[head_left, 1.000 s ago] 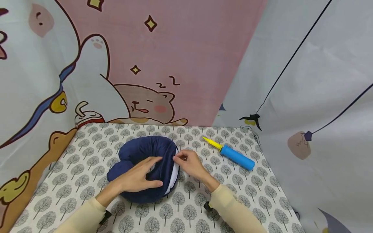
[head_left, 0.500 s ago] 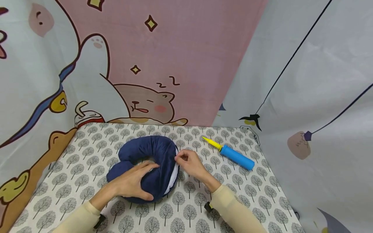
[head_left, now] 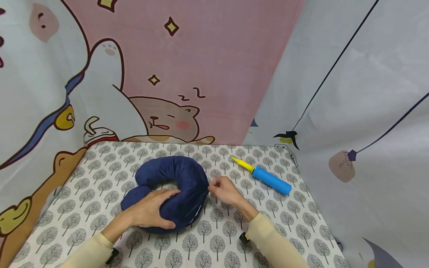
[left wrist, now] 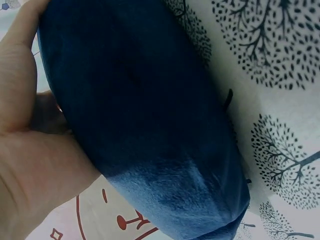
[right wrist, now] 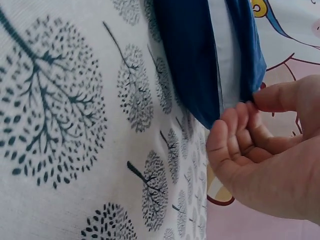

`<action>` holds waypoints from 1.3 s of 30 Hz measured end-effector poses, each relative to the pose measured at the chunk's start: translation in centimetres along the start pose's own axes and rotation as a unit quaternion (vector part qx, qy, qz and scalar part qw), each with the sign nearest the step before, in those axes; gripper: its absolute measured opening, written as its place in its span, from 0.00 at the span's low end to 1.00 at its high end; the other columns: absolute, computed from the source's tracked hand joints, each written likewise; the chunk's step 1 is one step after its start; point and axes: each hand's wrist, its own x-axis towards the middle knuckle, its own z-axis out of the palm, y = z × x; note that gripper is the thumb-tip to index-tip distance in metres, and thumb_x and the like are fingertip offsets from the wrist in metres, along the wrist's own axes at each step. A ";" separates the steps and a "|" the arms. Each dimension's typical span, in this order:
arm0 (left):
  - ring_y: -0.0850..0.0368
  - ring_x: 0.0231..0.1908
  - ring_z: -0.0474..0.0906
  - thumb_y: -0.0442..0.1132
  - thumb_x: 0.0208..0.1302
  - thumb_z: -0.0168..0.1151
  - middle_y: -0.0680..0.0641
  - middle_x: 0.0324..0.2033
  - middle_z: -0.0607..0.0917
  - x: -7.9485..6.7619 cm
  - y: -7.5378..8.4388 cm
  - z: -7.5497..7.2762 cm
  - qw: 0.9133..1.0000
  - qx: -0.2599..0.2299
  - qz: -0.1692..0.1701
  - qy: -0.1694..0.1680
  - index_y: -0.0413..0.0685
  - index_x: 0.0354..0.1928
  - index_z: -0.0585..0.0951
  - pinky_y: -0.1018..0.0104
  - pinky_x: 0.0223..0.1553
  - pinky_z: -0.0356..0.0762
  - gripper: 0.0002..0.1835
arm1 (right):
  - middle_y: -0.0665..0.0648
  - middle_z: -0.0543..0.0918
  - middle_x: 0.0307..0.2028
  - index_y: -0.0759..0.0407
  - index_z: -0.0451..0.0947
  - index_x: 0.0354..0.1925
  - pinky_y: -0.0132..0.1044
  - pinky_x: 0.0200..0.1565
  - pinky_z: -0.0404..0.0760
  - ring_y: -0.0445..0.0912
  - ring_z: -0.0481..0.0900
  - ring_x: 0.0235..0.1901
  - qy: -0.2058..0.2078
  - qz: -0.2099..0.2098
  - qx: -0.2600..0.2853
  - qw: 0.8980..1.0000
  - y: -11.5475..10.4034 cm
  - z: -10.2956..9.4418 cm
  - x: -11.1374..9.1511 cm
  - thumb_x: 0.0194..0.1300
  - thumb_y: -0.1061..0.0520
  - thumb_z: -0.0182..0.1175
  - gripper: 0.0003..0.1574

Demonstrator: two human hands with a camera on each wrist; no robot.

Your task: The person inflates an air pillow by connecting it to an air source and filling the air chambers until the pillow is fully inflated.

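Note:
A navy plush U-shaped neck pillow [head_left: 187, 182] lies on the table, its open end toward the left. My left hand [head_left: 149, 210] grips the near arm, thumb on the front side and fingers over the inner curve. In the left wrist view that hand [left wrist: 45, 145] wraps the side of the dark blue pillow [left wrist: 150, 125]. At the pillow's right side my right hand [head_left: 226, 191] pinches the edge of the cover, pulled outward to a point. The right wrist view shows a white inner strip [right wrist: 227, 55] in the cover's slit, with the right hand's fingertips [right wrist: 250, 107] at its end.
A blue hand pump [head_left: 271, 180] with a yellow nozzle [head_left: 242, 163] lies to the right of the pillow. The table [head_left: 218, 243] wears a white cloth printed with grey trees. Cartoon-printed curtains [head_left: 218, 74] hang behind and along the sides.
My left hand has come down onto the near arm and grips it. My right hand has drawn the cover's edge to the right, and less of the white strip shows from above.

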 end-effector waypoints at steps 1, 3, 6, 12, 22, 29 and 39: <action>0.35 0.73 0.81 0.66 0.55 0.86 0.41 0.76 0.81 0.0 0.0 0.0 1.000 0.002 0.002 0.001 0.53 0.84 0.72 0.29 0.69 0.80 0.58 | 0.57 0.89 0.34 0.60 0.89 0.40 0.38 0.40 0.83 0.43 0.83 0.32 -0.008 0.003 -0.002 1.000 0.1 0.0 0.0 0.77 0.57 0.66 0.09; 0.35 0.73 0.81 0.66 0.55 0.86 0.40 0.76 0.82 0.0 0.0 0.1 1.000 0.005 0.003 0.000 0.53 0.84 0.72 0.29 0.69 0.80 0.58 | 0.56 0.89 0.35 0.60 0.90 0.42 0.37 0.40 0.83 0.43 0.82 0.32 -0.022 0.003 -0.008 1.000 0.3 0.0 0.1 0.78 0.57 0.66 0.09; 0.34 0.73 0.81 0.67 0.54 0.86 0.40 0.76 0.81 0.0 0.0 0.1 1.000 0.012 -0.001 -0.001 0.53 0.85 0.72 0.27 0.69 0.78 0.59 | 0.55 0.88 0.34 0.60 0.90 0.43 0.36 0.37 0.80 0.43 0.80 0.31 -0.035 -0.007 -0.012 0.999 0.4 0.0 0.1 0.80 0.57 0.65 0.10; 0.34 0.72 0.82 0.70 0.53 0.86 0.39 0.75 0.82 -0.1 0.2 0.3 0.999 0.036 0.002 0.005 0.53 0.85 0.73 0.27 0.69 0.78 0.60 | 0.51 0.89 0.34 0.57 0.91 0.42 0.34 0.38 0.81 0.41 0.81 0.32 -0.022 -0.041 -0.036 0.998 0.1 -0.2 0.2 0.78 0.56 0.67 0.09; 0.37 0.68 0.85 0.71 0.51 0.87 0.40 0.73 0.85 -0.1 0.5 0.3 0.997 0.072 0.022 0.014 0.52 0.84 0.73 0.32 0.67 0.82 0.62 | 0.55 0.92 0.41 0.57 0.89 0.42 0.35 0.47 0.88 0.44 0.89 0.41 0.077 -0.118 -0.050 0.989 0.4 -0.3 0.7 0.77 0.58 0.71 0.04; 0.43 0.62 0.89 0.65 0.48 0.89 0.42 0.67 0.88 0.2 0.5 0.5 0.994 0.096 0.043 0.038 0.50 0.81 0.77 0.38 0.62 0.86 0.58 | 0.55 0.92 0.44 0.58 0.88 0.44 0.32 0.47 0.86 0.46 0.89 0.43 0.076 -0.138 -0.036 0.987 0.9 -0.3 1.1 0.77 0.58 0.72 0.04; 0.40 0.68 0.85 0.61 0.47 0.90 0.43 0.72 0.85 0.3 0.2 -0.4 0.996 0.083 0.043 0.008 0.57 0.82 0.77 0.33 0.68 0.80 0.58 | 0.58 0.92 0.48 0.59 0.88 0.53 0.36 0.50 0.85 0.50 0.88 0.47 0.085 -0.112 -0.045 0.989 1.1 -1.0 1.3 0.79 0.60 0.68 0.08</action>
